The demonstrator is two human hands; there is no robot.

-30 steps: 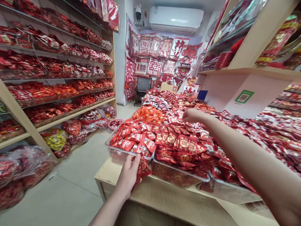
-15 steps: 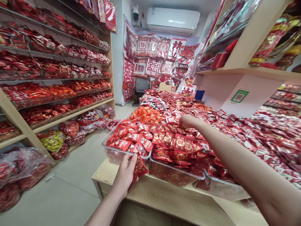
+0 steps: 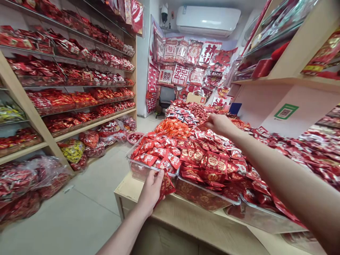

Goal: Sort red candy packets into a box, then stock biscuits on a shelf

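Note:
My left hand [image 3: 152, 187] is closed on red packets [image 3: 167, 185] with gold print, in front of the near left clear bin [image 3: 140, 170] of red packets with white print. Over the piled packets further back is my right hand [image 3: 218, 124], its fingers pinched on a small red packet [image 3: 204, 125]. Orange packets [image 3: 172, 127] lie just to its left. Below it, the middle bin [image 3: 207, 194] is heaped with red packets bearing round gold prints. How many packets my left hand holds cannot be made out.
Shelves [image 3: 101, 127] of red packets line the left wall, with filled plastic bags [image 3: 34, 180] on the floor. A wooden counter [image 3: 123, 187] carries the bins. An upper shelf [image 3: 287, 79] juts out at the right. A chair [image 3: 166, 95] stands at the back.
My right hand has lifted up from among the packets, and a red packet now shows at its fingertips. My left hand keeps its packets. The view has shifted, moving the scene rightward.

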